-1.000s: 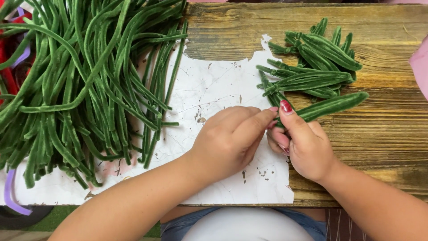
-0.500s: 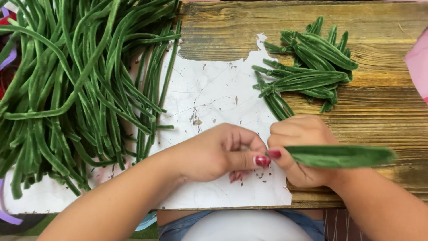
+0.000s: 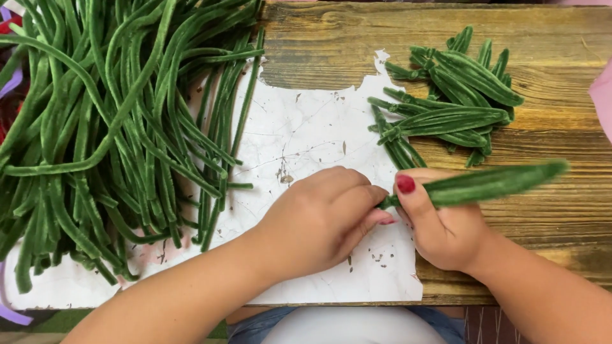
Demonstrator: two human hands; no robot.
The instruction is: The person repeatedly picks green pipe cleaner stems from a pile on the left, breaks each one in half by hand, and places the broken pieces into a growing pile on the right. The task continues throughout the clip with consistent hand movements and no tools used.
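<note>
My right hand (image 3: 443, 223) grips a folded green velvet leaf piece (image 3: 491, 183) that points out to the right, thumb with red nail on its stem end. My left hand (image 3: 319, 220) meets it there, fingertips pinching the same stem end. Both hands rest over the lower edge of a cracked white sheet (image 3: 306, 134) on a worn wooden table (image 3: 561, 216). Just above the hands lies a small heap of finished green leaf pieces (image 3: 446, 108).
A big pile of long green velvet stems (image 3: 102, 134) covers the left half of the sheet. Purple and red bits (image 3: 11, 76) show at the far left edge. A pink object (image 3: 602, 102) pokes in at the right edge.
The hands came down from the leaf heap toward me with one leaf piece. It now sticks out to the right, tilted slightly upward, and both hands pinch its stem end.
</note>
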